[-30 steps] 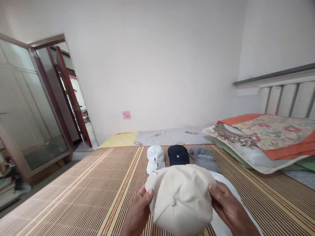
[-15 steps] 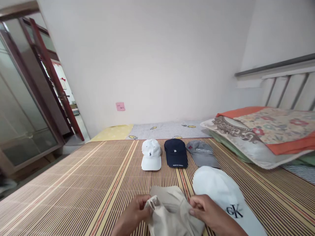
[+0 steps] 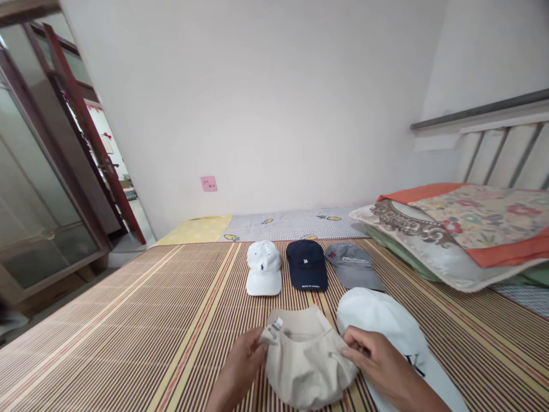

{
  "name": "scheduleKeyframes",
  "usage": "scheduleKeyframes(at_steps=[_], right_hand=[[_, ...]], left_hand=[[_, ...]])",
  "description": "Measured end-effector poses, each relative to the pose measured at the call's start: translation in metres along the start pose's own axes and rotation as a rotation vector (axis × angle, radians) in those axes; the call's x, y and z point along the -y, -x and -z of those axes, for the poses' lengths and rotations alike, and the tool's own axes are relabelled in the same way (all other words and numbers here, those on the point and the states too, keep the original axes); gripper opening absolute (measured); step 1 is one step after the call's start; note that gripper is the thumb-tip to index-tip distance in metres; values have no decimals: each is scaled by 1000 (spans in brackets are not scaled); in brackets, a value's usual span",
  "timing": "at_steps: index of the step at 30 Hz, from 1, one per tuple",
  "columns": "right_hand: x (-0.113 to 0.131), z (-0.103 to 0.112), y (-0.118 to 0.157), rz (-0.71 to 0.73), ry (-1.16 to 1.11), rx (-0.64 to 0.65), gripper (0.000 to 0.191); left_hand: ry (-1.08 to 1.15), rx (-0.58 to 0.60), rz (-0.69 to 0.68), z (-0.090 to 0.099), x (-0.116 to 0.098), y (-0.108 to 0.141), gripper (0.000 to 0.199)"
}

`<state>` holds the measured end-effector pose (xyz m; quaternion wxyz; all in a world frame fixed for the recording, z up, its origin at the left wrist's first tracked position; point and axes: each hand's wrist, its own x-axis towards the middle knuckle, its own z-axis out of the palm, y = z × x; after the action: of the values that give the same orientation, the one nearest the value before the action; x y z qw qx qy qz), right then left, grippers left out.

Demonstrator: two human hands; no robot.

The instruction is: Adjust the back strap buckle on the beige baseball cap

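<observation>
Three caps (image 3: 306,264) beyond beige cap (image 3: 306,360); white cap (image 3: 381,320) touching right.

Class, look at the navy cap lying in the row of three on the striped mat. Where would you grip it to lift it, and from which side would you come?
Grip the navy cap by its brim, coming from the near side. It lies crown up with the brim pointing toward the person, flat and free at the edge. The white cap and grey cap sit close on either side, so a sideways approach looks likelier to knock them.
</observation>
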<state>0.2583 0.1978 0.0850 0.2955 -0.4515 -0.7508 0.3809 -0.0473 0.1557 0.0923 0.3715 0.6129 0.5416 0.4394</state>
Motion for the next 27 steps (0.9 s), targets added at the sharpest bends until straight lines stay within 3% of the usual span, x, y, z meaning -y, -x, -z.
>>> scheduleKeyframes(at_steps=[4, 7, 11, 14, 19, 24, 27], right_hand=[[6, -3, 3, -68, 132, 14, 27], [20, -10, 3, -103, 159, -10, 24], [44, -20, 0, -104, 63, -50, 22], [55, -25, -2, -103, 22, -23, 20], [60, -19, 3, -12, -179, 10, 21], [64, -2, 15, 13, -564, 41, 29], [64, 2, 17, 65, -549, -6, 36]], left_hand=[[-45, 54, 84, 3, -14, 6, 13], [-150, 26, 136, 3, -23, 12, 10], [-382, -8, 127, -8, -30, 16, 9], [-427, -32, 72, -19, -31, 19, 12], [-177, 16, -28, -34, -30, 15, 13], [43, 47, 6, -36, -24, 3, 17], [123, 64, 50, -32, -20, 1, 33]])
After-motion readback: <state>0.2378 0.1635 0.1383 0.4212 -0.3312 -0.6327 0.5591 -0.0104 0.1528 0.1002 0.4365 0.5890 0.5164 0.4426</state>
